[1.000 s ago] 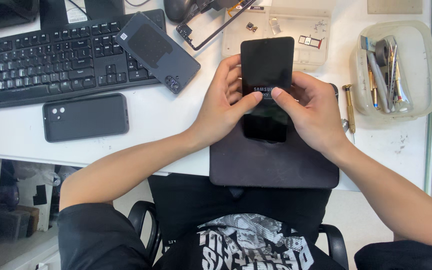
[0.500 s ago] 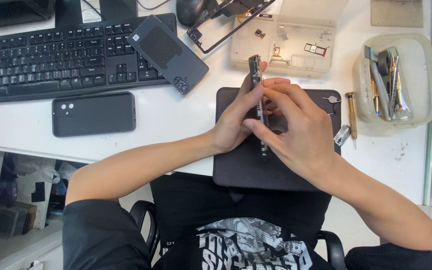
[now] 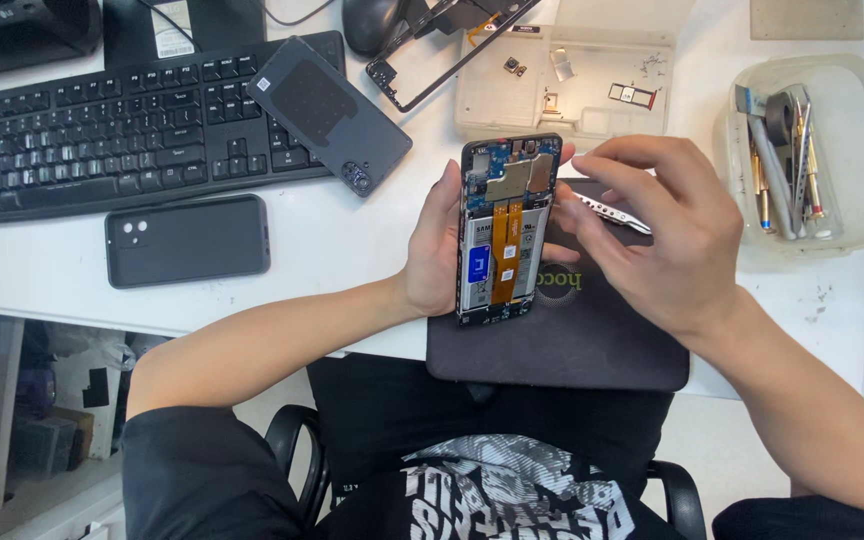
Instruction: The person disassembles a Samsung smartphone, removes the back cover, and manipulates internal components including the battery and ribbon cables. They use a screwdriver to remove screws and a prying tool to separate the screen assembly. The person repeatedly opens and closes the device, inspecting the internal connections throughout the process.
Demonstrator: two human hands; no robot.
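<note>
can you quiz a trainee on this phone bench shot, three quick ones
1. True or false: the opened phone shows its circuit boards and battery to the camera.
2. What does the right hand hold? A) metal tweezers B) a screwdriver C) a mouse
3. Fill in: the loose back cover lies partly on the ____.

Key
1. True. The left hand grips the phone along its edge, above the dark mat.
2. A. The tweezers stick out from the fingers toward the phone.
3. keyboard. The cover's lower corner overhangs onto the white table.
</note>
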